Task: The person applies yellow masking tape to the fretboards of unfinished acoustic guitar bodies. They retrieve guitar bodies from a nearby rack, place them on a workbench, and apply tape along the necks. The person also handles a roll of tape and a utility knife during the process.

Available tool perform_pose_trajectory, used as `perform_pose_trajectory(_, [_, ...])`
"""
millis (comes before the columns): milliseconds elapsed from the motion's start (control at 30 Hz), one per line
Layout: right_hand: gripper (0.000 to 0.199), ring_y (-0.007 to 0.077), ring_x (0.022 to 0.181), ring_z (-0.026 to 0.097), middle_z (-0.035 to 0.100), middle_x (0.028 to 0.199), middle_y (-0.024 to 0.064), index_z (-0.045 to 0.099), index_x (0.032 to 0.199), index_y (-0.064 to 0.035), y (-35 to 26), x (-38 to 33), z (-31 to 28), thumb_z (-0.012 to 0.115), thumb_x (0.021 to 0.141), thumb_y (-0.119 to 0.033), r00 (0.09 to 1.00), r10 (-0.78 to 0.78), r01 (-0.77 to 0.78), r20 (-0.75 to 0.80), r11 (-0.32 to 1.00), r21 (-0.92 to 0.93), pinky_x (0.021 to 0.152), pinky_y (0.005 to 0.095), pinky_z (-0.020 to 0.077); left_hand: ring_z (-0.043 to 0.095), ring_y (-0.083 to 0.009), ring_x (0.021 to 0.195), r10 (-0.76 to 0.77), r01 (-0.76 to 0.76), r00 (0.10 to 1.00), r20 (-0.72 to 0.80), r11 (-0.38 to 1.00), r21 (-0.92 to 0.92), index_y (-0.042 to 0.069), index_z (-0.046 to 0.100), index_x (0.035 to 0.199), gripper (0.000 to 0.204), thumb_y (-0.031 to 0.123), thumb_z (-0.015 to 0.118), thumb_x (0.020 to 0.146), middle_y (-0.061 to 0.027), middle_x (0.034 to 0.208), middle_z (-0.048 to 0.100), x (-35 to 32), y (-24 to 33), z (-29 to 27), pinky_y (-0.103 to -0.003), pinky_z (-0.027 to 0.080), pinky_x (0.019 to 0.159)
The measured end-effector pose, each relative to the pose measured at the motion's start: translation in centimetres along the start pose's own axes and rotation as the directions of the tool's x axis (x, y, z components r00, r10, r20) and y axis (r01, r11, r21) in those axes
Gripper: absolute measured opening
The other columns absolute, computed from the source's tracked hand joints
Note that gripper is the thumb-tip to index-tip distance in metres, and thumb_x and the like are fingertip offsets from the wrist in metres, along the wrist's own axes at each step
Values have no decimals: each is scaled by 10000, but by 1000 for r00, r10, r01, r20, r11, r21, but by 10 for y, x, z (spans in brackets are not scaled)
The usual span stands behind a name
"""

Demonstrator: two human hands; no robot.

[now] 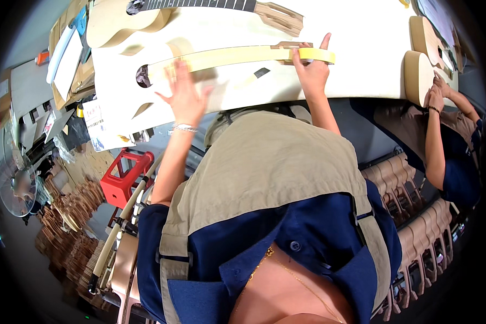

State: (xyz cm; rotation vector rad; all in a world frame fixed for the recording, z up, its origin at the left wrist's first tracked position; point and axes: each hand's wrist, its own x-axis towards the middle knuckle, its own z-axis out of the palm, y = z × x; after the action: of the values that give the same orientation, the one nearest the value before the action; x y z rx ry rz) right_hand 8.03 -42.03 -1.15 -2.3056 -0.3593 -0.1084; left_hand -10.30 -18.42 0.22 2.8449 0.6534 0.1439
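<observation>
An unfinished ukulele with a pale wood body lies crosswise on the white table, its sound hole (143, 76) stuffed with dark crumpled material. A long strip of yellow masking tape (232, 56) runs along its neck toward the headstock (291, 45). At the body end, my left hand (187, 98) is spread with its fingertips over the strip, slightly blurred. Near the headstock my right hand (312, 73) grips the tape roll (322, 54), one finger pointing up. A small dark rectangular piece (262, 72) lies below the neck.
Another ukulele with a dark fretboard (210, 4) lies farther back. At the right, a co-worker's hands (438, 96) touch a pale instrument body (417, 78). A red stool (125, 175) stands at my left, and racks of wooden necks (424, 237) stand at my right.
</observation>
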Motion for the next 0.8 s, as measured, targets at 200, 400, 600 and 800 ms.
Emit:
perform_pose_trajectory(200, [835, 309, 982, 540, 643, 942, 100, 161, 1378, 111, 7, -2, 7, 644, 805, -258, 998, -63, 64, -16, 994, 86, 1010, 450, 282, 223, -252, 1354, 638, -612, 766, 81, 762, -211, 82, 391, 1322, 563, 299, 582, 839, -92, 1424, 314, 28, 120, 30, -527, 227, 1057])
perform_pose_trajectory(400, [826, 276, 937, 542, 624, 933, 79, 162, 1370, 124, 4, 0, 0, 635, 815, -264, 997, -75, 73, 25, 993, 90, 1011, 445, 281, 543, -229, 950, 263, -269, 956, 129, 962, 36, 77, 573, 958, 261, 173, 672, 737, -68, 966, 555, 11, 104, 47, -395, 458, 732])
perform_pose_trajectory(600, [724, 272, 991, 548, 630, 970, 95, 244, 1366, 75, 3, 0, -2, 621, 829, -232, 992, -118, 117, 35, 993, 30, 1025, 421, 306, 635, -188, 718, 33, 80, 982, 183, 813, -577, 78, 563, 858, 169, 160, 691, 784, -55, 749, 626, 29, 110, 17, -301, 511, 589])
perform_pose_trajectory(800, [754, 263, 986, 550, 619, 965, 70, 204, 1388, 57, 7, 0, 0, 595, 837, -279, 992, -104, 102, 77, 994, 31, 1068, 482, 207, 590, -54, 581, -80, 291, 954, 288, 464, -837, 14, 528, 1186, 428, 101, 690, 799, -31, 693, 652, 48, 128, 9, -199, 500, 538])
